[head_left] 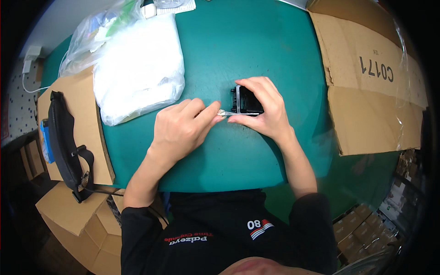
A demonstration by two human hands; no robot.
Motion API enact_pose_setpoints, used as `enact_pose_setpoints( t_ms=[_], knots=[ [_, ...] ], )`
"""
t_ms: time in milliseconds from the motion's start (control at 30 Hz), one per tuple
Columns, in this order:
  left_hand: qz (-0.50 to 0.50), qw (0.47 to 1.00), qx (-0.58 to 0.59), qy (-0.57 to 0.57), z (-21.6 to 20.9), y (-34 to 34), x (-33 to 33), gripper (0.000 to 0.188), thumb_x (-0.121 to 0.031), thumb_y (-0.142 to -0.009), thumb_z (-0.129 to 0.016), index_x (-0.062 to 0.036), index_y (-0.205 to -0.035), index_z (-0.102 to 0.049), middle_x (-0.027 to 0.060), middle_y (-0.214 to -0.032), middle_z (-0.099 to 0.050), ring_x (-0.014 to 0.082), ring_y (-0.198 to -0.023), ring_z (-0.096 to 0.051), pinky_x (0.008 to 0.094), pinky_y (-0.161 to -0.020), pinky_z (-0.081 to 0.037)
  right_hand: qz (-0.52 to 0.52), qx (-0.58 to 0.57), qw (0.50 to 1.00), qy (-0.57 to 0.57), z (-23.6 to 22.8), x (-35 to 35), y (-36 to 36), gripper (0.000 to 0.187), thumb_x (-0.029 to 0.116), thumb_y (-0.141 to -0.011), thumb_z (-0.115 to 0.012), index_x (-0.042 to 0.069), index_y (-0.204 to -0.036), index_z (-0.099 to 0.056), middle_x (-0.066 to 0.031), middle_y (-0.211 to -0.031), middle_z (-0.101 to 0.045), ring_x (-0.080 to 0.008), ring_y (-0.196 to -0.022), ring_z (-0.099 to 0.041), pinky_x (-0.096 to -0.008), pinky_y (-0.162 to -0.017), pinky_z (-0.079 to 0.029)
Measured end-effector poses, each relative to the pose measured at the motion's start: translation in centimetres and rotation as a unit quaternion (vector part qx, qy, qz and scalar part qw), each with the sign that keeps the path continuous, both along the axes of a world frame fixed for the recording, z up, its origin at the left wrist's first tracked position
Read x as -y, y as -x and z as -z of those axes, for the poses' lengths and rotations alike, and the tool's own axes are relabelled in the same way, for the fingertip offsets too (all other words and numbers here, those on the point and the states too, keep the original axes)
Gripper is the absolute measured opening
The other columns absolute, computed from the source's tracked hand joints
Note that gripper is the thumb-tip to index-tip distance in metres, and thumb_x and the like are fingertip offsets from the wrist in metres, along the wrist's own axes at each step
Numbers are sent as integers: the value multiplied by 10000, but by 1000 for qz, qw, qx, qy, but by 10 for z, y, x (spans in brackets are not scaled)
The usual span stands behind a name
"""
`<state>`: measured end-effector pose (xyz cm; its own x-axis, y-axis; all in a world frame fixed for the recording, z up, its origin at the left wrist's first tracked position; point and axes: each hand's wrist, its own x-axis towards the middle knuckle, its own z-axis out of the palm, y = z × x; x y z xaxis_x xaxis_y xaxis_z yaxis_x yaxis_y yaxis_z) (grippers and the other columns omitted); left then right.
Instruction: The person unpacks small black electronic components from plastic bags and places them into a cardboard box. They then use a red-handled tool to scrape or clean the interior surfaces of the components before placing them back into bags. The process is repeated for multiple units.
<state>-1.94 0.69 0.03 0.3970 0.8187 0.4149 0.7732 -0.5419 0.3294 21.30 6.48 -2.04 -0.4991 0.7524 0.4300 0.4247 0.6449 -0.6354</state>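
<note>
We have a small black box (pixel 250 101) over the green table (pixel 220 160). Our right hand (pixel 269 104) grips it between thumb and fingers. Our left hand (pixel 184 123) pinches a thin pale strip (pixel 229 113) by the box's near left corner. If we tug too hard, the strip could tear or the box could slip. A white bag (pixel 140 68) lies off to the left

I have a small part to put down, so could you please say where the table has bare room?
The green table is bare beyond the right hand, between the white bag and the cardboard box, and between the forearms, toward the near edge. Crowding lies left, under the bag, and centrally around the left hand and black case.
</note>
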Motion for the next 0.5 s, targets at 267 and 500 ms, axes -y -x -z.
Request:
enact_pose_setpoints(
  t_ms=[267, 500],
  knots=[
    [-22, 998, -5, 51, -7, -2, 4, 181, -299, -898, -727, -142, -988, -730, 10, -715, -553, 188, -582, -611, 341, -485, -463, 3, -3, 1000, 6, 1, 1, 1, 716, 355, -597, -957, 22, -1160, -664, -114, -1010, -656, -290, -913, -627, -382, -793, -518],
    [-21, 998, -3, 63, -10, -3, 0, 156, -309, -903, -722, -153, -913, -727, 16, -696, -562, 212, -554, -613, 356, -466, -463, 6, -11, 1000, 2, 2, 0, 1, 681, 377, -612, -951, 13, -1112, -665, -117, -988, -648, -299, -881, -618, -391, -771, -526]
  ],
)
